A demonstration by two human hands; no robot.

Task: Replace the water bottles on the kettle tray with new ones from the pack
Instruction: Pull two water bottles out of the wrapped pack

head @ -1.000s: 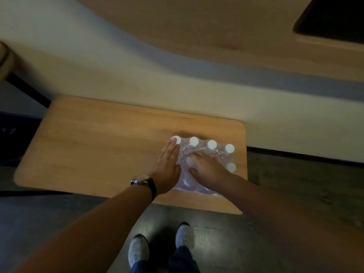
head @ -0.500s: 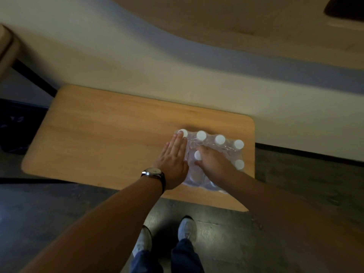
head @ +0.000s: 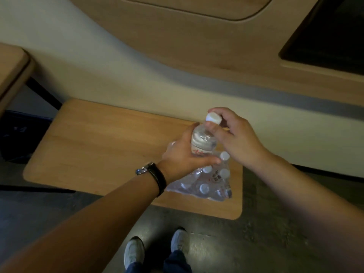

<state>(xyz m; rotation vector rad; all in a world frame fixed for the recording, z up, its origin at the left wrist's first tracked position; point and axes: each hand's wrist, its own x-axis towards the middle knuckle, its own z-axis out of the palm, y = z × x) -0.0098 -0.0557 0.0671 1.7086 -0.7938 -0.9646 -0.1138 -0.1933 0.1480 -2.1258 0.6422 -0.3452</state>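
A clear water bottle [head: 202, 141] with a white cap is held above the pack, tilted toward me. My left hand [head: 180, 155], with a watch on the wrist, wraps around the bottle's body. My right hand [head: 234, 137] pinches its neck and cap between thumb and fingers. Below them the shrink-wrapped pack [head: 206, 183] of several white-capped bottles lies on the right end of a low wooden table [head: 98, 146]. The plastic wrap looks crumpled and torn at the top. No kettle tray is in view.
A cream wall rises right behind the table. A curved wooden panel [head: 197, 46] and a dark recess [head: 331, 36] are above it. Another wooden surface [head: 9, 66] juts in at the far left. My shoes [head: 155, 249] stand on dark floor before the table's front edge.
Both hands were pressing on the pack on the table. Now they have lifted one bottle out of it and hold it above the pack. The camera view has shifted closer.
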